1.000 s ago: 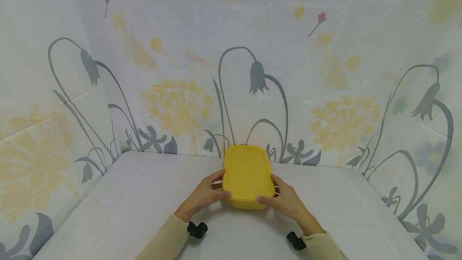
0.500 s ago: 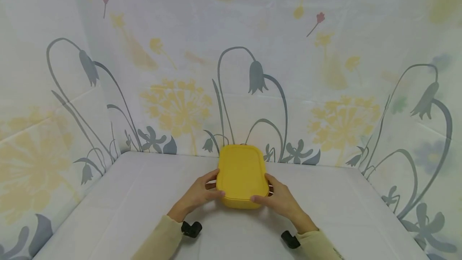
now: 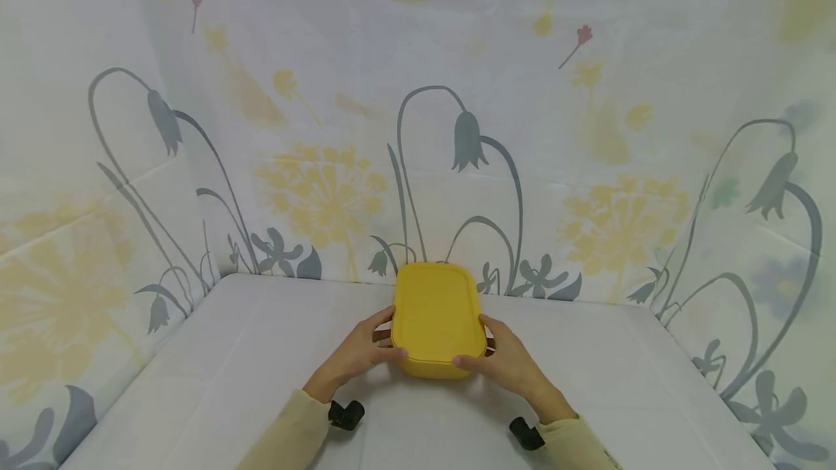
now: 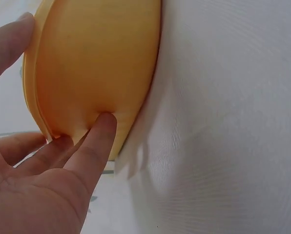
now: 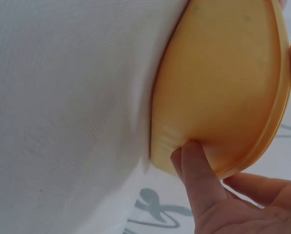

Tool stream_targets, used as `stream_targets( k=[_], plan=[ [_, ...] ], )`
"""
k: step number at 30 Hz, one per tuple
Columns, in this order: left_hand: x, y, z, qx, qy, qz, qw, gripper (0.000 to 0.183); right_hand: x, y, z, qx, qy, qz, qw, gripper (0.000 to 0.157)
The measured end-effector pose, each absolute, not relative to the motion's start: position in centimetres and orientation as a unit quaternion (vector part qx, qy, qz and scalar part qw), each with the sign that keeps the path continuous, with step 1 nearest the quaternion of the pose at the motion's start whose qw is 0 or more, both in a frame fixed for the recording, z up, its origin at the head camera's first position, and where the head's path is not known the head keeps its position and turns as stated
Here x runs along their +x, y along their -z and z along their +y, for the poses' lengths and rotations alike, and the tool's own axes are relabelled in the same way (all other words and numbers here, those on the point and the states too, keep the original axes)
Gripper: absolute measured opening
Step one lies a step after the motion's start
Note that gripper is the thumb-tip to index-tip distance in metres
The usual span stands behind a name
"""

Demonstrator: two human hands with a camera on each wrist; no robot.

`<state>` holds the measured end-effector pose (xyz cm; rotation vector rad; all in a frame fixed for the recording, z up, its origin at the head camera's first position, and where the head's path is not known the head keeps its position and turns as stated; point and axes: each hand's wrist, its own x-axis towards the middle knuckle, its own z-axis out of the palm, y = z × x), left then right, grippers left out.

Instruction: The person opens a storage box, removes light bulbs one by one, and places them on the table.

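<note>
A yellow lidded food container [image 3: 436, 314] sits on the white table near the back wall, lid on top. My left hand [image 3: 355, 350] grips its left side, thumb at the front corner of the lid. On the opposite side my right hand [image 3: 512, 361] holds it the same way. In the left wrist view, the left hand's fingertips [image 4: 106, 122] press against the container's side wall [image 4: 96, 63]. The right wrist view has the right hand's fingertips [image 5: 192, 148] on the other wall [image 5: 218, 73], with the base down at the tablecloth.
White cloth [image 3: 215, 383] covers the table. A white curtain [image 3: 496, 42] printed with grey bellflowers and yellow blooms rises behind it and along both sides. A black wrist device [image 3: 346, 415] hangs by the left sleeve, and another black device [image 3: 526, 433] by the right sleeve.
Over the first half second, both hands and the container shifted a little to the left together. Since then they have stayed almost still, with the same hold.
</note>
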<state>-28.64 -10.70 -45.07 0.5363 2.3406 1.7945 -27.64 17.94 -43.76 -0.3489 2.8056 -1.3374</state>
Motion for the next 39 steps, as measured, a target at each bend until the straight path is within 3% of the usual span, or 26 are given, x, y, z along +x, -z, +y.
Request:
stream_targets(
  k=[7, 27, 39],
  plan=[
    [-28.42, 44.76, -10.07, 0.158, -0.583, 0.793, 0.079, 0.103, -27.68, 44.02, 18.67, -0.123, 0.428, 0.895, 0.003, 0.105],
    [-28.10, 44.59, -10.36, 0.165, -0.597, 0.781, 0.079, 0.104, -27.59, 44.04, 18.30, -0.135, 0.434, 0.891, -0.005, 0.106],
    [-28.11, 44.25, -10.64, 0.195, -0.568, 0.798, 0.045, 0.098, -27.40, 43.74, 18.15, -0.133, 0.400, 0.906, -0.030, 0.106]
  ],
)
